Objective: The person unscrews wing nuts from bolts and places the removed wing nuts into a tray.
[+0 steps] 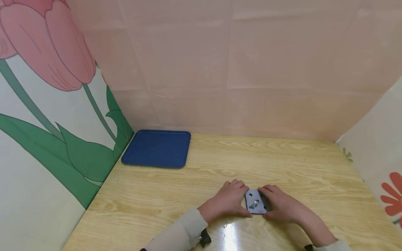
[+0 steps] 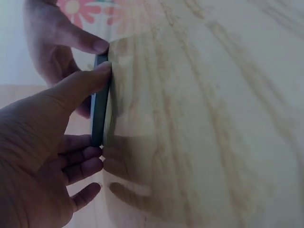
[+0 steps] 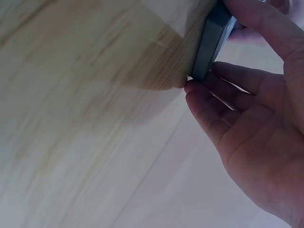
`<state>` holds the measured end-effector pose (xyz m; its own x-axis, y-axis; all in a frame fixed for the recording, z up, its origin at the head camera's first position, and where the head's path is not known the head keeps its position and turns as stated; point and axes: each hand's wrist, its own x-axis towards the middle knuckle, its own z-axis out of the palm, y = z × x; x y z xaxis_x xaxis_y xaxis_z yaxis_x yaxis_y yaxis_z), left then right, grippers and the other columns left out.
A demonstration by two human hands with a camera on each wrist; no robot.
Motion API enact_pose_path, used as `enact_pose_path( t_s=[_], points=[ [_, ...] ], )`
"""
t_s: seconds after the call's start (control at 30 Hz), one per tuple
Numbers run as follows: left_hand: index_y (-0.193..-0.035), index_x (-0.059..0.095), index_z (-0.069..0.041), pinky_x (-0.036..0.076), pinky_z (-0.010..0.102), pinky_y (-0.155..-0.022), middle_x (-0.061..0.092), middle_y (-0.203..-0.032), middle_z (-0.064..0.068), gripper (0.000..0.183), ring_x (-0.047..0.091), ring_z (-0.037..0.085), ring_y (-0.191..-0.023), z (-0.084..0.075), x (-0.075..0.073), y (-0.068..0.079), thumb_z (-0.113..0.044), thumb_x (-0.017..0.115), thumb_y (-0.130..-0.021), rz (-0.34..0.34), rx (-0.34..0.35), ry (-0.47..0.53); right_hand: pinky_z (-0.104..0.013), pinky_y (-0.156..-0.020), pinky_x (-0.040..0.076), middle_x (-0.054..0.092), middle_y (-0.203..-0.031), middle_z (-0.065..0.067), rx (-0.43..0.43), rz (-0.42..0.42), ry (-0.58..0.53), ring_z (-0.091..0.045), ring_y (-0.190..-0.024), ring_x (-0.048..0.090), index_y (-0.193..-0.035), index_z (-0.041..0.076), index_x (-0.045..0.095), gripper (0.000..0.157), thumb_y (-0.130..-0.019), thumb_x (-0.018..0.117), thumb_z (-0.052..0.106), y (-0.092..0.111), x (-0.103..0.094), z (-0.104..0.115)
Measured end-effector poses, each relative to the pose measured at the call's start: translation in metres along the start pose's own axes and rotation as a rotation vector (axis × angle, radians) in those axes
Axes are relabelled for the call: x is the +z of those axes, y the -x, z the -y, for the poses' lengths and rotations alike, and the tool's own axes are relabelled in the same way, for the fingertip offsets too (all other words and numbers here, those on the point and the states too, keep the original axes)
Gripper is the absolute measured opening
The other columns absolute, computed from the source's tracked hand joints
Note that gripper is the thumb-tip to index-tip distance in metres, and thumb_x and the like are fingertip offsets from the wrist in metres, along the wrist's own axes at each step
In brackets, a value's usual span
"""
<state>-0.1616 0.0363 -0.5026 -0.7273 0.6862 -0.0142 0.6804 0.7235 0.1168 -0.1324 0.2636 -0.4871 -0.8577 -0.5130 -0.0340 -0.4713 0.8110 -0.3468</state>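
A small flat plate (image 1: 251,202) with a pale grey-violet top, several dark holes and a shiny mark near its middle is low at the table, right of centre in the head view. My left hand (image 1: 227,199) grips its left side, thumb at the near edge and fingers at the far edge. On the other side my right hand (image 1: 282,206) holds it the same way, covering part of the top. Both wrist views show the plate's dark side edge (image 2: 99,111) between thumb and fingers; its underside is hidden.
A blue tray (image 1: 157,149) lies at the back left of the wood-grain table (image 1: 150,195). A pinkish cloth (image 1: 226,69) hangs behind the table. Flower-printed panels stand at the left (image 1: 75,146) and right (image 1: 373,139).
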Motion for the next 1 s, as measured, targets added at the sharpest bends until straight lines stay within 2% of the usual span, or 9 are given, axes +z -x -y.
enact_pose_path(
  t_s=[0.2,0.3,0.4,0.47,0.57,0.67,0.73,0.9,1.0],
  points=[
    [-0.130,0.061,-0.021,0.043,0.021,-0.090,0.057,-0.117,-0.013,0.081,0.047,0.004,-0.107,0.005,0.002,-0.001,-0.071,0.080,-0.069,0.005,-0.017,0.067,-0.055,-0.100,0.050,0.056,-0.131,-0.019,0.028,0.033,-0.039,-0.034,-0.119,0.056,-0.136,-0.007,0.055,0.087,-0.069,0.090,0.035,-0.003,-0.001,0.003],
    [-0.132,0.059,-0.019,0.044,0.020,-0.091,0.060,-0.118,-0.012,0.081,0.049,0.004,-0.106,0.009,-0.001,0.001,-0.064,0.084,-0.070,0.028,-0.029,0.164,-0.052,-0.099,0.051,0.055,-0.131,-0.016,0.031,0.039,-0.059,-0.030,-0.118,0.057,-0.137,-0.006,0.055,0.087,-0.070,0.090,0.036,-0.005,-0.003,0.006],
    [-0.134,0.055,-0.015,0.046,0.016,-0.085,0.060,-0.113,-0.012,0.080,0.052,0.002,-0.098,0.015,-0.005,0.004,-0.052,0.089,-0.071,0.051,-0.043,0.347,-0.048,-0.095,0.054,0.056,-0.129,-0.013,0.009,0.020,-0.075,-0.025,-0.114,0.057,-0.137,-0.006,0.054,0.086,-0.071,0.090,0.035,-0.007,-0.006,0.009],
    [-0.134,0.053,-0.012,0.047,0.013,-0.078,0.059,-0.107,-0.011,0.078,0.053,0.000,-0.090,0.019,-0.007,0.006,-0.040,0.092,-0.072,0.062,-0.051,0.514,-0.044,-0.092,0.055,0.055,-0.128,-0.011,-0.009,0.007,-0.085,-0.022,-0.112,0.058,-0.137,-0.006,0.054,0.085,-0.072,0.089,0.034,-0.008,-0.008,0.012],
    [-0.136,0.048,-0.007,0.051,0.014,-0.071,0.060,-0.097,-0.009,0.078,0.058,-0.001,-0.080,0.023,-0.008,0.012,-0.018,0.093,-0.073,0.076,-0.078,0.821,-0.041,-0.090,0.056,0.055,-0.128,-0.010,-0.028,-0.016,-0.085,-0.020,-0.111,0.058,-0.137,-0.006,0.054,0.084,-0.072,0.089,0.034,-0.009,-0.010,0.018],
    [-0.138,0.044,-0.004,0.054,0.016,-0.071,0.065,-0.090,-0.006,0.081,0.063,0.001,-0.076,0.027,-0.008,0.018,-0.002,0.090,-0.071,0.070,-0.107,1.053,-0.039,-0.090,0.056,0.055,-0.129,-0.009,-0.036,-0.038,-0.085,-0.019,-0.111,0.059,-0.137,-0.006,0.055,0.083,-0.073,0.088,0.034,-0.010,-0.012,0.024],
    [-0.140,0.042,-0.004,0.055,0.016,-0.072,0.066,-0.089,-0.005,0.083,0.064,0.003,-0.076,0.029,-0.007,0.022,0.003,0.089,-0.071,0.061,-0.119,1.137,-0.038,-0.088,0.057,0.055,-0.129,-0.009,-0.041,-0.051,-0.086,-0.018,-0.110,0.059,-0.137,-0.006,0.055,0.082,-0.074,0.088,0.034,-0.011,-0.013,0.027],
    [-0.144,0.038,-0.004,0.054,0.018,-0.077,0.061,-0.103,-0.002,0.085,0.063,0.006,-0.082,0.036,-0.010,0.031,0.007,0.085,-0.073,0.047,-0.120,1.270,-0.041,-0.090,0.057,0.055,-0.129,-0.008,-0.054,-0.081,-0.077,-0.019,-0.111,0.059,-0.137,-0.005,0.055,0.081,-0.075,0.088,0.033,-0.013,-0.014,0.035],
    [-0.145,0.038,-0.003,0.056,0.021,-0.075,0.059,-0.110,0.001,0.080,0.064,0.010,-0.085,0.040,-0.013,0.036,0.010,0.080,-0.077,0.050,-0.125,1.375,-0.042,-0.091,0.057,0.055,-0.129,-0.008,-0.064,-0.102,-0.065,-0.019,-0.111,0.060,-0.137,-0.005,0.055,0.081,-0.074,0.089,0.032,-0.015,-0.014,0.039]
  ],
)
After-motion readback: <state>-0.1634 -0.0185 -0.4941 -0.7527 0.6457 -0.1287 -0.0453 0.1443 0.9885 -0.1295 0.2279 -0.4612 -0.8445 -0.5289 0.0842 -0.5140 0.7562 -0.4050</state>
